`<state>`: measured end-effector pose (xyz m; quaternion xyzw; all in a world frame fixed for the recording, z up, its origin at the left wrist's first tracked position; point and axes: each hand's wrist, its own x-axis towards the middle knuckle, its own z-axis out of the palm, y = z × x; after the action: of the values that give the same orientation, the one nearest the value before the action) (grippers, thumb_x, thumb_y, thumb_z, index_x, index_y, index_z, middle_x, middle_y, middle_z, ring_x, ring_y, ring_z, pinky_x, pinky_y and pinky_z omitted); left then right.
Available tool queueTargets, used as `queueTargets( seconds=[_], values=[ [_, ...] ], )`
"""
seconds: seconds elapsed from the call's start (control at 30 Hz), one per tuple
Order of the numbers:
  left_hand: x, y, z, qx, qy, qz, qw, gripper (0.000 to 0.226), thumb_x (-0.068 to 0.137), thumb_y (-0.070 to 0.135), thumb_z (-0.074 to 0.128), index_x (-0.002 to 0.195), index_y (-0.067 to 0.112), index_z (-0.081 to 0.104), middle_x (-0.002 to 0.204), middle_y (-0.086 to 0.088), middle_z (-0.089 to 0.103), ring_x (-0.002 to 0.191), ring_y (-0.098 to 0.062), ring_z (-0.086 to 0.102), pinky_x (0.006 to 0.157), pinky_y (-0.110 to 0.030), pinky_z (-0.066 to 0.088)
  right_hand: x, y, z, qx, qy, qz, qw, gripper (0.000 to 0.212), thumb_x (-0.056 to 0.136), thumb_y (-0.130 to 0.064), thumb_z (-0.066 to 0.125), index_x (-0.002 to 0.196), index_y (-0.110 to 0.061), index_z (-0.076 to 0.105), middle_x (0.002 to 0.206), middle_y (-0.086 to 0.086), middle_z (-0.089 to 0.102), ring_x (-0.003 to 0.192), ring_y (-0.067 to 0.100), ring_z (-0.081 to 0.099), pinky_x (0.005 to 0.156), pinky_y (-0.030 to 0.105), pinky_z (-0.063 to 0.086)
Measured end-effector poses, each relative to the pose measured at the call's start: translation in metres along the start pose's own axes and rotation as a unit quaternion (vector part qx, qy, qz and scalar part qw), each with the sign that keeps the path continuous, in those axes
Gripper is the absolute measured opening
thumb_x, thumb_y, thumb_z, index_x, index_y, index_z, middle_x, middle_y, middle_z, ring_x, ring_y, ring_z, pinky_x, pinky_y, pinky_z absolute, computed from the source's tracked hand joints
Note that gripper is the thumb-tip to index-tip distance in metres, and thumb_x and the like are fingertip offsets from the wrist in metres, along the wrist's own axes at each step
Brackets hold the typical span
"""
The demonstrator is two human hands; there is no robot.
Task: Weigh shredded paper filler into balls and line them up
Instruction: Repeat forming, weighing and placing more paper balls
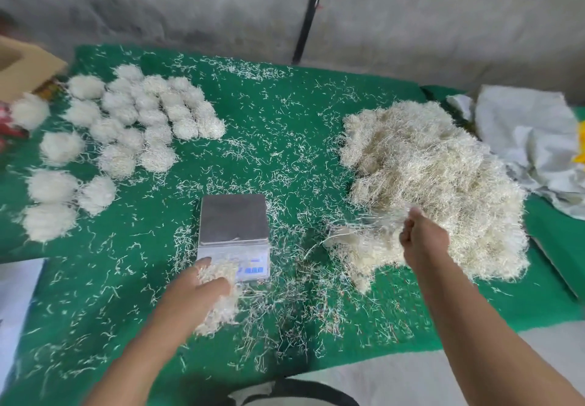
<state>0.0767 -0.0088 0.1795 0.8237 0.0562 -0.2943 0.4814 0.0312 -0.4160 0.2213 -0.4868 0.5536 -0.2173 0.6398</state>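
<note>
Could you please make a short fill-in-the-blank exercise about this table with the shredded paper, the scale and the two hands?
1. The platform of the scale carries ____ paper at this moment.
2. The finished paper balls lie to the ____ of the scale.
3. The right hand pulls strands from the big loose pile, while the ____ hand holds a clump of filler just in front of the scale.
4. The cloth on the table is ____.

Missing words: no; left; left; green
</note>
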Motion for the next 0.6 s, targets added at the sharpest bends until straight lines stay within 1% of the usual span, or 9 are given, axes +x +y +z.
queueTargets(
  seconds=[0.07, 0.13, 0.23, 0.3, 0.33, 0.4, 0.43, 0.5, 0.6],
  values=[
    [-0.009, -0.010, -0.003, 0.003, 0.031, -0.023, 0.999, 0.078, 0.083, 0.041, 0.076, 0.153, 0.040, 0.040, 0.101, 0.008, 0.065, 0.078, -0.011, 0.059, 0.070, -0.030, 0.052, 0.027, -0.017, -0.022, 0.011, 0.008, 0.004, 1.000, 0.037, 0.098, -0.030, 0.072, 0.126, -0.007, 0.064, 0.112, 0.013, 0.073, 0.072, 0.009, 0.062, 0.057, 0.022, 0.052],
    [-0.018, -0.007, 0.007, 0.028, 0.027, -0.033, 0.999, 0.085, 0.085, 0.042, 0.079, 0.157, 0.039, 0.035, 0.151, -0.004, 0.052, 0.122, -0.025, 0.057, 0.101, -0.045, 0.048, 0.035, -0.024, -0.027, -0.062, -0.091, 0.012, 0.994, 0.061, 0.099, -0.034, 0.070, 0.148, -0.007, 0.046, 0.129, 0.021, 0.067, 0.090, 0.020, 0.070, 0.068, 0.029, 0.058],
    [-0.033, 0.021, 0.036, 0.074, -0.030, 0.004, 0.997, 0.100, 0.082, 0.055, 0.080, 0.161, 0.044, 0.020, 0.167, -0.001, 0.032, 0.141, -0.026, 0.046, 0.111, -0.047, 0.041, 0.009, -0.007, -0.022, -0.240, -0.226, -0.040, 0.943, 0.101, 0.096, -0.056, 0.068, 0.168, -0.026, 0.005, 0.155, 0.022, 0.050, 0.118, 0.035, 0.066, 0.097, 0.050, 0.059],
    [-0.040, 0.047, 0.063, 0.128, -0.055, 0.044, 0.989, 0.109, 0.076, 0.066, 0.079, 0.161, 0.046, 0.014, 0.164, 0.000, 0.037, 0.129, -0.016, 0.057, 0.103, -0.037, 0.049, -0.031, 0.017, -0.016, -0.318, -0.306, -0.136, 0.887, 0.100, 0.086, -0.083, 0.057, 0.165, -0.045, 0.009, 0.154, 0.002, 0.054, 0.124, 0.024, 0.064, 0.106, 0.054, 0.054],
    [-0.042, 0.061, 0.076, 0.156, -0.061, 0.062, 0.984, 0.110, 0.074, 0.069, 0.079, 0.160, 0.046, 0.015, 0.159, -0.001, 0.044, 0.109, -0.003, 0.064, 0.090, -0.026, 0.054, -0.052, 0.032, -0.016, -0.347, -0.360, -0.173, 0.849, 0.096, 0.081, -0.093, 0.051, 0.161, -0.050, 0.020, 0.147, -0.009, 0.059, 0.121, 0.015, 0.066, 0.105, 0.050, 0.054],
    [-0.048, 0.085, 0.100, 0.189, -0.078, 0.078, 0.976, 0.103, 0.071, 0.069, 0.079, 0.155, 0.045, 0.025, 0.130, 0.004, 0.066, 0.064, 0.010, 0.061, 0.058, -0.008, 0.048, -0.085, 0.059, -0.020, -0.399, -0.442, -0.245, 0.765, 0.077, 0.082, -0.096, 0.046, 0.134, -0.042, 0.061, 0.115, -0.019, 0.072, 0.090, 0.000, 0.071, 0.086, 0.036, 0.060],
    [-0.050, 0.092, 0.110, 0.207, -0.085, 0.075, 0.972, 0.087, 0.070, 0.068, 0.077, 0.145, 0.046, 0.039, 0.108, 0.008, 0.072, 0.056, 0.007, 0.059, 0.052, -0.012, 0.046, -0.090, 0.066, -0.023, -0.402, -0.450, -0.293, 0.742, 0.067, 0.089, -0.089, 0.048, 0.104, -0.028, 0.072, 0.089, -0.013, 0.074, 0.068, 0.001, 0.067, 0.070, 0.033, 0.059],
    [-0.057, 0.102, 0.125, 0.229, -0.095, 0.064, 0.967, 0.050, 0.067, 0.070, 0.066, 0.104, 0.037, 0.058, 0.074, 0.013, 0.066, 0.051, 0.003, 0.056, 0.058, -0.026, 0.050, -0.080, 0.069, -0.034, -0.363, -0.432, -0.362, 0.742, 0.053, 0.105, -0.055, 0.058, 0.064, -0.022, 0.054, 0.056, -0.006, 0.055, 0.046, 0.006, 0.050, 0.049, 0.030, 0.044],
    [-0.063, 0.117, 0.151, 0.187, -0.066, 0.016, 0.980, 0.028, 0.085, 0.049, 0.068, 0.079, 0.028, 0.051, 0.072, 0.010, 0.060, 0.048, 0.001, 0.048, 0.051, -0.024, 0.040, -0.054, 0.063, -0.044, -0.349, -0.390, -0.439, 0.730, 0.047, 0.105, -0.024, 0.056, 0.061, -0.028, 0.040, 0.052, -0.010, 0.041, 0.043, 0.005, 0.034, 0.045, 0.027, 0.027]
  ],
)
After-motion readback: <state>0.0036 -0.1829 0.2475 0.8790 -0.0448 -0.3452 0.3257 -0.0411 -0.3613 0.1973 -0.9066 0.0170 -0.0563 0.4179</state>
